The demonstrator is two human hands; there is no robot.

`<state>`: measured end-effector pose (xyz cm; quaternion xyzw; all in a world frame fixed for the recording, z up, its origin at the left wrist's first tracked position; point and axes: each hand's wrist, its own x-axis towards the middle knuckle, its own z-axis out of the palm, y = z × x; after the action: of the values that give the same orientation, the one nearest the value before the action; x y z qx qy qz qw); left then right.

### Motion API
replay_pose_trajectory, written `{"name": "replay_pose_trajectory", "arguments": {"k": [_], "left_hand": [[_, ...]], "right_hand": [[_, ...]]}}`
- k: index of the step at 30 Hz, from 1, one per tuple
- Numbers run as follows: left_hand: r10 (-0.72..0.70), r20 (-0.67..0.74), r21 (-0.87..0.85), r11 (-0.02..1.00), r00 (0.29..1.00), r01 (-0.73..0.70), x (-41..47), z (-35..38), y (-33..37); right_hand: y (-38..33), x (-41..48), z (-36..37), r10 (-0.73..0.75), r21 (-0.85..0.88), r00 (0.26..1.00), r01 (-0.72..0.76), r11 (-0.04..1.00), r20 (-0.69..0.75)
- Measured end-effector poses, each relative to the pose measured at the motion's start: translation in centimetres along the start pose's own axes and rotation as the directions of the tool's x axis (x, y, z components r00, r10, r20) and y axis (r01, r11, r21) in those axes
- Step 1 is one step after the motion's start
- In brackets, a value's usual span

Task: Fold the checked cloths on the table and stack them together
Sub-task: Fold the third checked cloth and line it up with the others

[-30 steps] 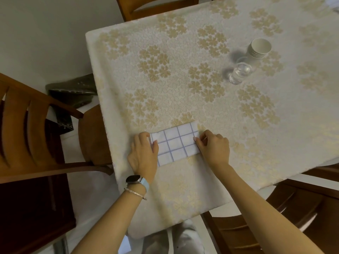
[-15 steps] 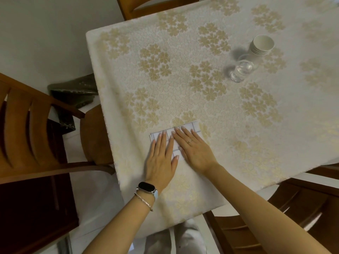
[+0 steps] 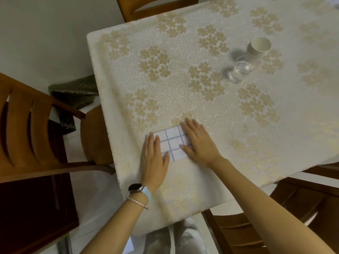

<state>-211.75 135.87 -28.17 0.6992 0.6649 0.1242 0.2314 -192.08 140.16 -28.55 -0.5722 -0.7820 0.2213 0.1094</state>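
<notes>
Change: half a second earlier both palms lay side by side over the checked cloth (image 3: 171, 143); the left hand (image 3: 153, 158) and right hand (image 3: 199, 143) had since slid apart to its ends, uncovering the middle.
Meaning: judged a smoothing pass; fold on this cloth looked finished.
Fingers: both hands flat, fingers extended and close together, gripping nothing.
Cloth position: near table (image 3: 275, 125) front-left edge, folded small.
Other cloths: none visible.
Containers: glass (image 3: 238, 72) held clear liquid; stacked paper cups (image 3: 258, 46), top one empty.

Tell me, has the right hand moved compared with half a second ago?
Yes. The right hand slid rightward, off the middle of the checked cloth toward its right edge.
</notes>
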Motion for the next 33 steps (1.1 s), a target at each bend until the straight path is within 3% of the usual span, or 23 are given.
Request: {"name": "replay_pose_trajectory", "arguments": {"k": [2,4,7,9,15,22,29,33], "left_hand": [[-0.122,-0.062,-0.281,0.955,0.991,0.1,-0.4,-1.1,0.6],[-0.304,-0.055,-0.472,0.847,0.951,0.244,-0.7,-1.9,0.9],[-0.503,0.054,-0.604,0.672,0.863,0.429,-0.5,-2.4,1.0],[-0.539,0.1,-0.615,0.628,0.836,0.478,-0.3,-2.2,0.9],[-0.547,0.098,-0.607,0.629,0.831,0.486,0.5,-2.3,1.7],[-0.507,0.187,-0.672,0.558,0.841,0.486,0.5,-2.0,2.0],[-0.367,0.246,-0.837,0.386,0.897,0.388,-0.9,-3.6,2.9],[-0.273,0.242,-0.886,0.33,0.931,0.326,-2.6,-5.5,3.8]], "right_hand": [[-0.4,-0.8,-1.0,0.147,0.268,0.982,-0.112,0.957,-0.116],[-0.6,-2.0,-1.9,0.333,0.483,0.924,-0.208,0.851,-0.189],[-0.9,-3.5,-2.5,0.548,0.674,0.831,-0.35,0.65,-0.097],[-1.0,-4.1,-2.5,0.597,0.73,0.802,-0.394,0.558,-0.023],[-1.6,-4.8,-2.2,0.625,0.787,0.779,-0.409,0.461,0.039],[-1.8,-5.3,-2.7,0.641,0.818,0.764,-0.413,0.401,0.071],[-1.8,-6.0,-3.7,0.635,0.821,0.754,-0.462,0.335,0.165],[-2.5,-7.1,-4.7,0.614,0.832,0.739,-0.505,0.231,0.278]]}}
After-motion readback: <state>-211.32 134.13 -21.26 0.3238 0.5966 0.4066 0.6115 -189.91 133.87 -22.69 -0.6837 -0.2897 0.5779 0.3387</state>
